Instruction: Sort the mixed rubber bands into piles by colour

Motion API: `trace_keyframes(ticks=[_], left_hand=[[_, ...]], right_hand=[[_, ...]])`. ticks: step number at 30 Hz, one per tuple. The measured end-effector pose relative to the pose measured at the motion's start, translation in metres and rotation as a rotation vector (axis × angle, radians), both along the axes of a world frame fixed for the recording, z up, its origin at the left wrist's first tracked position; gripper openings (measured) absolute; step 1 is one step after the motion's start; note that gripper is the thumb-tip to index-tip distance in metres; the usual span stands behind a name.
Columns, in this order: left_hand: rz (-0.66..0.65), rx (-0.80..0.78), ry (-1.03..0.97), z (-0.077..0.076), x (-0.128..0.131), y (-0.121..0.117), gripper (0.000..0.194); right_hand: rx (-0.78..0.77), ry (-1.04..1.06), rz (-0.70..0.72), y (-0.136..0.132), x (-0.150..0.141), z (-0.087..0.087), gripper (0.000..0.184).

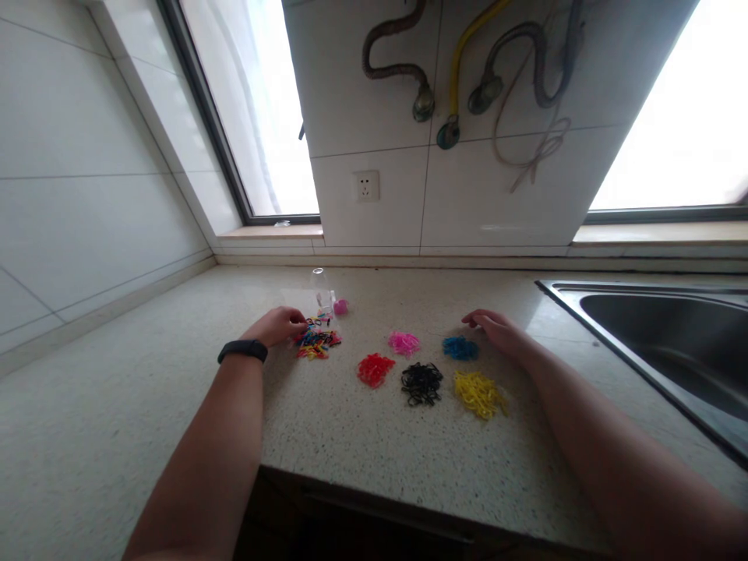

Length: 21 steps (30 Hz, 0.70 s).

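Note:
My left hand (276,325), a black band on its wrist, rests on the counter with its fingers curled at the edge of a mixed pile of coloured rubber bands (316,341); what the fingertips pinch is too small to see. My right hand (494,327) lies flat beside a blue pile (460,348), fingers stretched out and touching nothing I can make out. Sorted piles lie between the hands: pink (403,343), red (375,369), black (421,383), yellow (479,393).
A small clear plastic container (320,292) and a pink lid (340,306) stand behind the mixed pile. A steel sink (660,327) is set in the speckled counter (146,436) at the right. The tiled wall carries a socket (366,186) and hoses.

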<state>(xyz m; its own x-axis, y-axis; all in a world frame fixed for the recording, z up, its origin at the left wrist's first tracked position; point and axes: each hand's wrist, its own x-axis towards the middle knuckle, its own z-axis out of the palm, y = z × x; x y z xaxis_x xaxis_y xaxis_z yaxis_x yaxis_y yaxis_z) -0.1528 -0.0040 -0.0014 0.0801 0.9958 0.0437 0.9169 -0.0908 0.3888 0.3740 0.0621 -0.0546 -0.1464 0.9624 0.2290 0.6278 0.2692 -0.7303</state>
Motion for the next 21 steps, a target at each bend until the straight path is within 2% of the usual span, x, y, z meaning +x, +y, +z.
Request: trace_keyframes(ticks=[6,10,13,17,21], left_hand=[[-0.057,0.071,-0.105,0.006,0.014,-0.004,0.042],[-0.114,0.123,-0.186,0.011,0.034,-0.008,0.042],[-0.175,0.187,-0.240,0.013,0.057,-0.012,0.036],[-0.336,0.242,-0.366,0.015,0.098,-0.022,0.030],[-0.392,0.259,-0.457,0.025,0.142,-0.038,0.030]], right_hand=[[0.002,-0.031,-0.005,-0.002,-0.002,0.002,0.041],[0.005,-0.053,0.005,-0.003,-0.003,0.003,0.041],[-0.007,-0.066,0.006,-0.002,-0.003,0.001,0.041],[-0.020,-0.083,-0.013,0.000,-0.003,-0.001,0.040],[-0.025,-0.075,-0.023,-0.002,-0.005,-0.001,0.041]])
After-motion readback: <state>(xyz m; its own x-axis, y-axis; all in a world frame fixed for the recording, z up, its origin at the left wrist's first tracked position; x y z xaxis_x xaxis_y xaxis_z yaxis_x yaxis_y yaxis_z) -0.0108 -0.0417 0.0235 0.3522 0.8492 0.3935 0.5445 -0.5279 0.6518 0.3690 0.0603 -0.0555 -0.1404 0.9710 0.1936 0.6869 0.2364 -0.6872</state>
